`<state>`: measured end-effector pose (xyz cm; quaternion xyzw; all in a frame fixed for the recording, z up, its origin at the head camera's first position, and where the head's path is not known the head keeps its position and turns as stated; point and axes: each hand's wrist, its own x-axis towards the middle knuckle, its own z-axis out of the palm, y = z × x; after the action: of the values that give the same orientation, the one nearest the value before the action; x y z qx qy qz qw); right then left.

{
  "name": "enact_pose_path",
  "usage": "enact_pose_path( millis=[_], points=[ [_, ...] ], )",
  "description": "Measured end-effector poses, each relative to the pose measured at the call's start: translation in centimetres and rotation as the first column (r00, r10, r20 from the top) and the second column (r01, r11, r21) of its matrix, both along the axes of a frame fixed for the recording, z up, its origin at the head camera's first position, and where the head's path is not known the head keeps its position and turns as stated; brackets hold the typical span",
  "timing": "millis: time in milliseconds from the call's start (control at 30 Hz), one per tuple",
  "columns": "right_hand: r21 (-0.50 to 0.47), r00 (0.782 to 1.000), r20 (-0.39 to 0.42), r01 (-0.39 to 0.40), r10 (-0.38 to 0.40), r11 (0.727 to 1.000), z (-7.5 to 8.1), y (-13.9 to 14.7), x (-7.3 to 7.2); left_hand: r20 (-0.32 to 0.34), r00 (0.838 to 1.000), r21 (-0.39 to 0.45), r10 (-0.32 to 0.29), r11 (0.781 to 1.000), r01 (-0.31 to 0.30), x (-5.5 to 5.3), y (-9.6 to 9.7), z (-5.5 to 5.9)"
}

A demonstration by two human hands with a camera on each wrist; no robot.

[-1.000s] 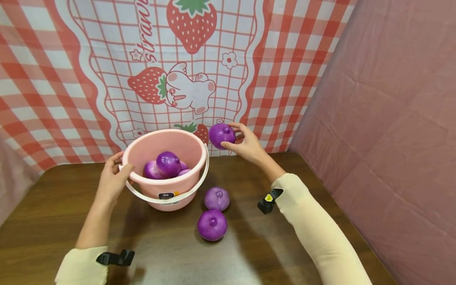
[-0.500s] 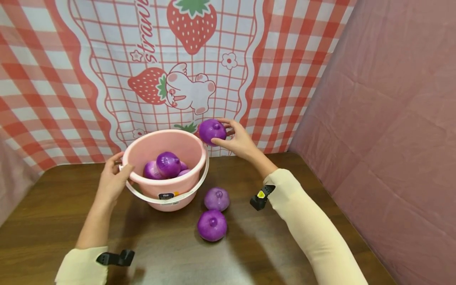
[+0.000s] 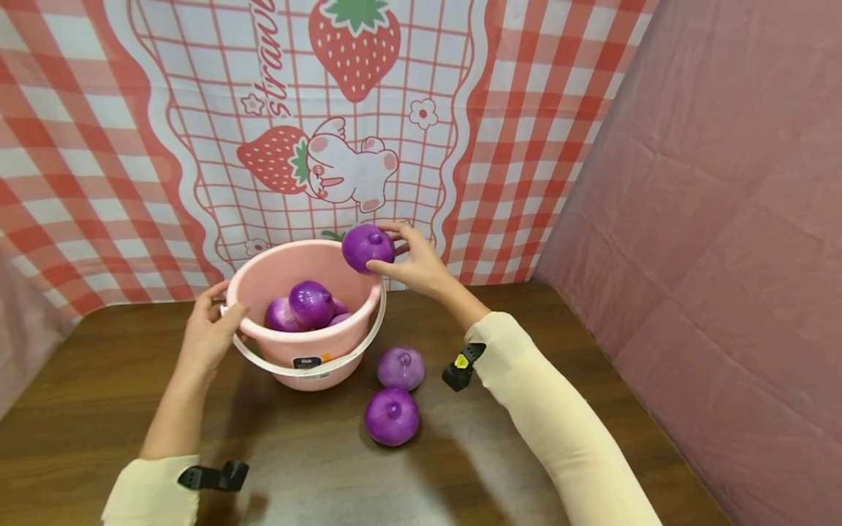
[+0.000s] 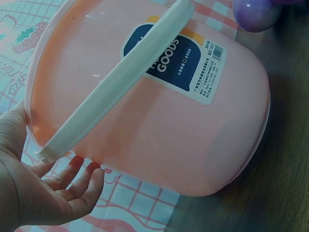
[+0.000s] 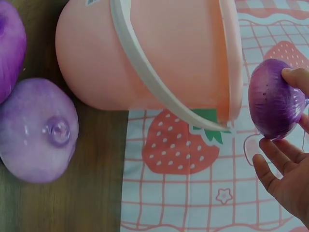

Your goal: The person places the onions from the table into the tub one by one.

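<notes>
From the head view, my right hand [image 3: 416,263] has thumb and fingers clamped on a purple onion [image 3: 364,250] at the frame's centre; it overlaps the right part of the bucket [image 3: 289,269] rim, with the opening and the onions inside [image 3: 311,304] to its lower left. The onion is roundish, so I see no strong long axis. My left hand [image 3: 205,332] grips the rim at the far side, making the right the nearer hand. In the left wrist view, I see those fingers around the rim at lower left. In the right wrist view, the held onion sits right of the rim, a gap between them.
</notes>
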<state>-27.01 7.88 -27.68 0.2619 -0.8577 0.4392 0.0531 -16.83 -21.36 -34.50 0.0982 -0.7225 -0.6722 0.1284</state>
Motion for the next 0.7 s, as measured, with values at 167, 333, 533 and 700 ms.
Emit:
enact_pose_path(
  millis=[167,333,533,700],
  points=[
    [-0.015,1.000,-0.010,-0.025,0.025,1.000,-0.2,-1.0,0.1,0.000,1.000,-0.008,0.005,1.000,-0.005,0.0,0.0,0.0],
    [-0.030,0.999,-0.003,-0.035,0.034,0.999,-0.4,-1.8,0.1,-0.002,1.000,0.000,0.004,1.000,-0.004,-0.1,0.0,-0.1],
    [-0.057,0.998,0.000,-0.059,0.059,0.997,-0.6,-2.7,0.1,-0.007,1.000,-0.007,0.010,1.000,-0.010,-0.1,0.0,-0.2],
    [-0.083,0.996,0.028,-0.077,0.079,0.994,-0.7,-3.7,0.2,0.004,1.000,-0.008,0.012,1.000,-0.012,0.0,0.0,0.0]
  ],
)
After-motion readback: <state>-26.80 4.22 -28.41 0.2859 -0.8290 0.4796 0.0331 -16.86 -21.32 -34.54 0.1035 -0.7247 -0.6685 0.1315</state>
